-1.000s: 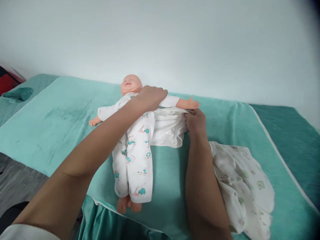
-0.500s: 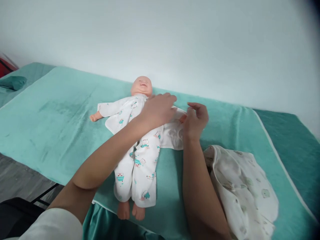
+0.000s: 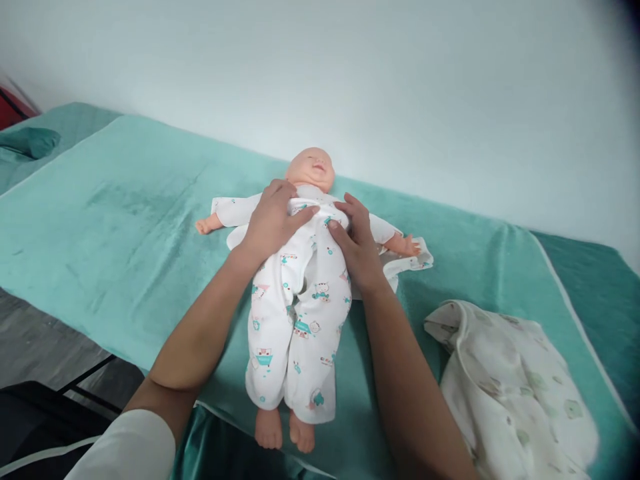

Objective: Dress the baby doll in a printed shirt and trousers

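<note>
Half a second ago, the left hand point(image 3: 273, 223) lies across the chest of the baby doll point(image 3: 310, 167) and the right hand point(image 3: 357, 243) is raised off the fabric to the right; now they rest at opposite sides of the doll's chest, thumbs over the top of the printed trousers point(image 3: 317, 327). Both hands are open, thumbs spread from fingers; whether the fingertips pinch any cloth cannot be told. The doll lies on its back, 2 arms out to the sides and 2 bare feet toward the wearer, and sits farther right in view than 0.5 s ago. The loose panel point(image 3: 423, 259) of its long-sleeved top point(image 3: 237, 211), gripped by the right hand 1.0 s ago, now lies free beneath the doll's arm on the right.

The trousers carry teal vehicles, small animals and tiny lettering too small to read.

The doll rests on a teal plush sheet point(image 3: 125, 233) with pale edging, laid over a darker teal cover point(image 3: 590, 280). A crumpled cloth with a green print point(image 3: 515, 387) lies on the sheet, near the right forearm. Behind stands a plain pale wall point(image 3: 450, 100); grey floor point(image 3: 40, 333) and a black object point(image 3: 40, 420) show at lower left, and something red point(image 3: 13, 110) at the far left edge.
</note>
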Demonstrator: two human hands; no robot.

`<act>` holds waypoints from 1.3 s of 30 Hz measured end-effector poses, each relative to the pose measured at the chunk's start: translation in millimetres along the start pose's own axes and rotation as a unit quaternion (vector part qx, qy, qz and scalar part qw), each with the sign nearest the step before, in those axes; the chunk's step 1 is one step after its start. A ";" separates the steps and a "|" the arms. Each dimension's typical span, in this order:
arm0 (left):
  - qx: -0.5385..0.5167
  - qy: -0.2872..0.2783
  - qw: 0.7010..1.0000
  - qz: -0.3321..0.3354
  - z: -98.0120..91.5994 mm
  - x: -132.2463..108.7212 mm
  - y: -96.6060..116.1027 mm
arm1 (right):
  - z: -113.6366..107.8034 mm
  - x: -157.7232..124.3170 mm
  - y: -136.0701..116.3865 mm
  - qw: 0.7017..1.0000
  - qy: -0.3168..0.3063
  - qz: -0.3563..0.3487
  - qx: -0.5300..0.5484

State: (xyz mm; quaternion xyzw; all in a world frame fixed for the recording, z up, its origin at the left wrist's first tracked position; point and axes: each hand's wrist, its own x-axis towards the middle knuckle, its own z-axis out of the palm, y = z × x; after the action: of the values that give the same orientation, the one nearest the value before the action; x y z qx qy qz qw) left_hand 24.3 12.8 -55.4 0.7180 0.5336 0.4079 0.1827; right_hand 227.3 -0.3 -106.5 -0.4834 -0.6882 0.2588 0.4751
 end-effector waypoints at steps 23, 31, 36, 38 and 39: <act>0.029 0.115 0.983 0.142 5.2 -24.0 -32.9 | -21.4 -19.1 -6.7 0.999 0.037 0.003 -0.033; -0.070 0.037 0.997 -0.015 -20.3 -76.1 -54.3 | -45.0 -54.0 -3.7 0.985 -0.142 0.100 -0.015; -0.183 -0.075 0.978 -0.071 -36.7 -102.5 -58.9 | -43.8 -78.1 -15.0 0.977 -0.154 0.145 -0.007; -0.199 -0.091 0.973 -0.078 -39.8 -107.4 -59.9 | -38.4 -83.0 -21.5 0.980 -0.123 0.155 -0.016; -0.197 -0.088 0.974 -0.070 -40.2 -109.0 -60.0 | -35.3 -84.9 -24.5 0.982 -0.109 0.154 -0.018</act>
State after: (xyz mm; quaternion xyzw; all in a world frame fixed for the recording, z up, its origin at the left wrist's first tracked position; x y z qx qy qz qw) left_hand -54.8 -72.1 -115.8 0.6619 0.4738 0.4261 0.3948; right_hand 255.8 -91.1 -106.2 -0.5608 -0.6576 0.3680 0.3429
